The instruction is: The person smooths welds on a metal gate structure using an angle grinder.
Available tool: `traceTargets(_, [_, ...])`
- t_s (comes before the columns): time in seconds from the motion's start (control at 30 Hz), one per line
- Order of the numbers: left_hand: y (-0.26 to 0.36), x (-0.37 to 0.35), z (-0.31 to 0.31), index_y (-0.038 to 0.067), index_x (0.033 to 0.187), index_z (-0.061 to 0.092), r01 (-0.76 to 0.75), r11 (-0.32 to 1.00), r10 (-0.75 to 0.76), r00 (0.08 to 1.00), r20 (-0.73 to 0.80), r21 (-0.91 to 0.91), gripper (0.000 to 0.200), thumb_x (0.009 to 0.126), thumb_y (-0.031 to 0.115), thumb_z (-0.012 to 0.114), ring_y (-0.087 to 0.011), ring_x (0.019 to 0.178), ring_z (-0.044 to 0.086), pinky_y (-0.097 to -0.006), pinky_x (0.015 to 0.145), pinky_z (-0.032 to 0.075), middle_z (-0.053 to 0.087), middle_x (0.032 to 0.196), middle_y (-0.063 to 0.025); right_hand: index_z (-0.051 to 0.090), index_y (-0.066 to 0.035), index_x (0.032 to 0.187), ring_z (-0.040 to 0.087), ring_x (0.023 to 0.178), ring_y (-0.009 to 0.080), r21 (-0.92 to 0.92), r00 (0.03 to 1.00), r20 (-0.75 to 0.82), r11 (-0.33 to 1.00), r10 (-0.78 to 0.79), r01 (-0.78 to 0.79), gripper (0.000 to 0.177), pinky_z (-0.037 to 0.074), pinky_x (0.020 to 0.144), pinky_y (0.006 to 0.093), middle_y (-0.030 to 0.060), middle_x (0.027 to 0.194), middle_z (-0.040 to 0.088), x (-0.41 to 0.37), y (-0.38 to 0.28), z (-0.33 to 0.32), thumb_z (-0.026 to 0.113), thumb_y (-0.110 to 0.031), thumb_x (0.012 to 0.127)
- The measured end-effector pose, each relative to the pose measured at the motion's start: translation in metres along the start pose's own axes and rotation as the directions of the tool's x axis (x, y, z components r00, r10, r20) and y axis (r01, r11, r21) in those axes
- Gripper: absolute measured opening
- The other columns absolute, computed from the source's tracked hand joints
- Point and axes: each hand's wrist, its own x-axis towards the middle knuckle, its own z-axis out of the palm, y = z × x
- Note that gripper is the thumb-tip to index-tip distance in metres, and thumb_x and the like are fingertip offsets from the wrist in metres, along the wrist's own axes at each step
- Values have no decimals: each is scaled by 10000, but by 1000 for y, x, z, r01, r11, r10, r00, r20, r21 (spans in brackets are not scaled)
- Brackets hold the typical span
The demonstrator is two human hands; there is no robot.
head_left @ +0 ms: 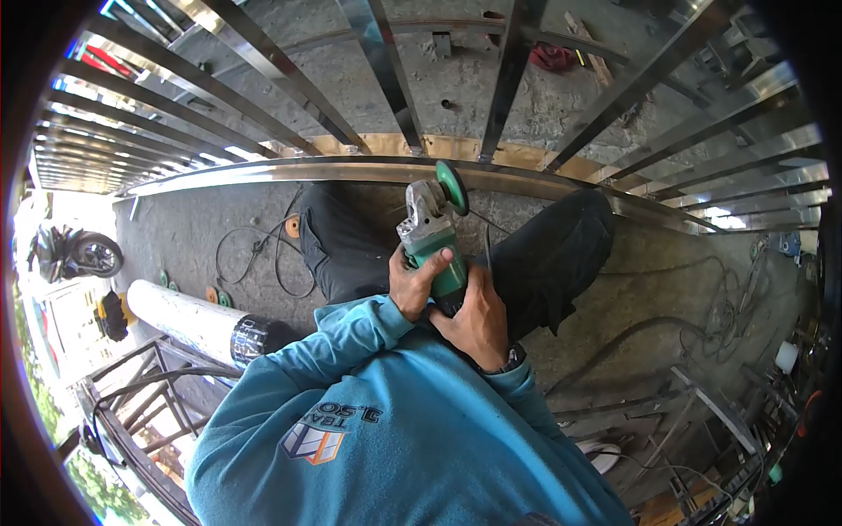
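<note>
A green angle grinder [436,245] with a worn metal head is held upright in front of my chest, its green disc [453,188] close to the lower rail of the metal railing [491,178]. Around the grinder's body, on its left side, my left hand [416,282] is closed, thumb across the green casing. My right hand [476,320] wraps round the dark rear end of the tool, with a watch on that wrist. Whether the disc is spinning I cannot tell.
Polished vertical bars [383,70] rise beyond the rail. To the left lie a white gas cylinder [189,317], a metal frame [158,386] and a motorcycle [77,252]. Loose cables [645,326] cross the floor at right. An orange disc [292,226] lies by my leg.
</note>
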Motion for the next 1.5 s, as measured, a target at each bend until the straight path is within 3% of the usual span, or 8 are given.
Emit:
traceTargets(0.27, [23,-17,-16,-14,1201,619,11,995,-9,1000,30,-97,559,811,300,866,-178,987,653,-338,897,527,694,1097,-95,384,-27,1393,623,1074,452,-67,995,100,997,32,-25,855,545,869,510,268,1236,568,4,-32,-8,831,-216,689])
traceTargets(0.33, [27,-16,-30,-14,1203,619,24,991,-17,999,48,-132,555,814,296,864,-178,988,655,-337,901,527,696,1101,-94,397,-25,1378,645,1015,465,127,975,223,992,-22,-7,857,542,848,524,289,1123,634,14,-30,-6,834,-212,665])
traceTargets(0.43, [24,3,-51,-13,1209,618,21,979,-13,999,42,-202,528,829,275,846,-175,978,658,-334,896,528,698,1085,-86,420,-25,1340,658,928,488,127,960,280,992,-32,-4,826,542,809,539,294,984,673,39,-37,10,827,-221,649])
traceTargets(0.53, [7,16,-69,-10,1196,627,8,956,-18,999,-29,-292,481,851,263,818,-169,947,660,-330,866,535,697,1067,-77,436,5,1346,645,1022,492,-40,945,327,999,10,3,812,538,861,516,315,1086,648,60,-51,26,805,-203,654])
traceTargets(0.67, [-4,50,-82,5,1205,612,-22,904,-21,995,-96,-427,451,882,290,746,-187,884,669,-339,798,568,671,1023,-73,446,-26,1261,658,886,510,-219,938,341,965,-60,141,702,549,765,567,327,914,671,94,-55,49,765,-276,687])
traceTargets(0.77, [-3,74,-82,15,1158,642,27,779,-114,988,-100,-627,470,836,309,819,-169,867,658,-337,792,555,672,999,-58,450,-29,1276,657,895,519,-329,927,371,928,-45,176,729,554,786,567,328,914,675,122,-67,52,768,-292,675])
traceTargets(1.07, [-25,113,-55,39,1162,604,-40,711,-111,979,-168,-702,472,845,324,806,-179,849,650,-352,772,567,636,996,-65,507,-39,1261,671,917,483,-505,885,464,830,33,234,732,551,804,522,282,965,689,169,-69,36,787,-255,621])
traceTargets(1.5, [-25,114,-60,26,1168,655,-41,739,-119,974,-191,-672,504,810,341,820,-186,914,654,-350,838,534,673,1041,-66,500,-20,1220,672,918,481,-508,880,473,830,46,230,713,547,800,515,279,964,685,173,-64,43,798,-249,615])
